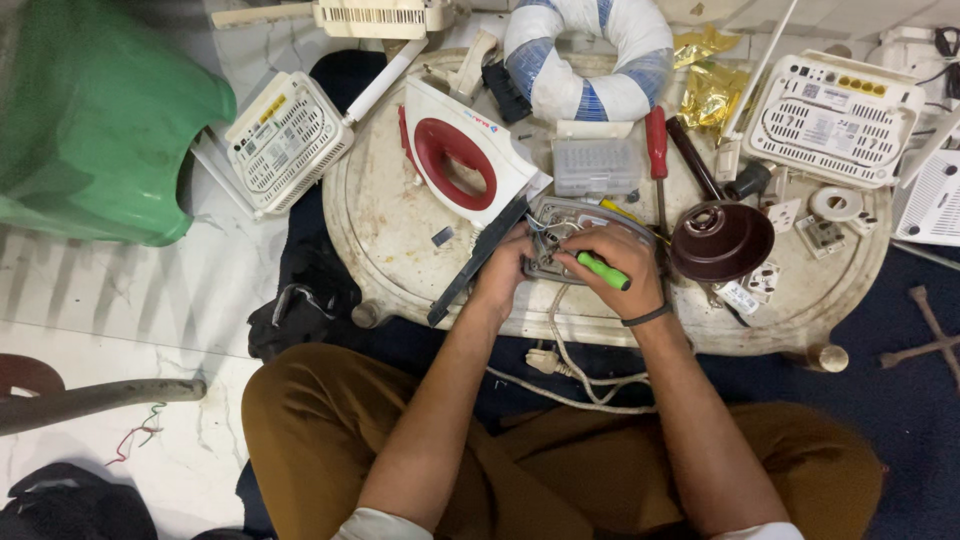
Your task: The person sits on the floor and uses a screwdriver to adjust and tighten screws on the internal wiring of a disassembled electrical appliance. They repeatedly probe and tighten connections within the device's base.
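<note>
Cluttered round surface: left hand closed on the iron base; right hand grips a green screwdriver, angled down-left into it.

This looked like a small home repair workshop set up on the floor. A person sat at a low, worn oval table crowded with opened appliances: an iron shell, routers, sockets, a screwdriver and a bit box. Marble flooring and a green plastic stool suggested a house, not a shop.
</note>
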